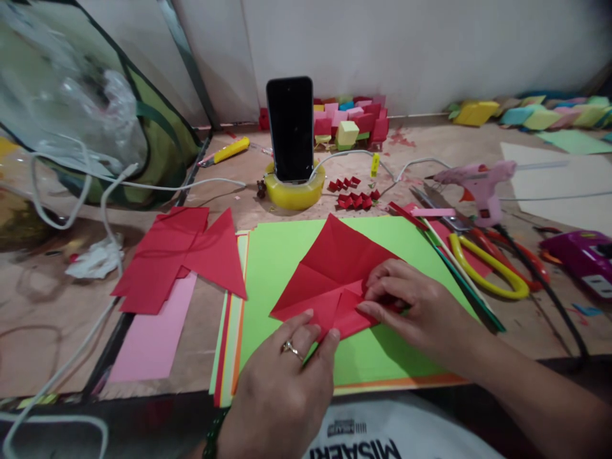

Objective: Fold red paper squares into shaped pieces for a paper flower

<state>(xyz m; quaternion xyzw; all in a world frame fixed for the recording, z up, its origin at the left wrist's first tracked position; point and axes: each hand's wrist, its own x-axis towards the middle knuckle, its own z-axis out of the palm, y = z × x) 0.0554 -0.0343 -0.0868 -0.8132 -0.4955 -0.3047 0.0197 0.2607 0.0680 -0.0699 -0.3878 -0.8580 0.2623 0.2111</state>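
Sheet (pixel 329 255) on paper stack (pixel 272 245); phone (pixel 290 131) behind.

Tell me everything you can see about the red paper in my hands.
The red paper looks thin and matte, crossed by creases, with a pointed far corner and folded layers near you. It lies on a green sheet. Your left hand touches its near edge; your right hand holds a flap toward its right side.
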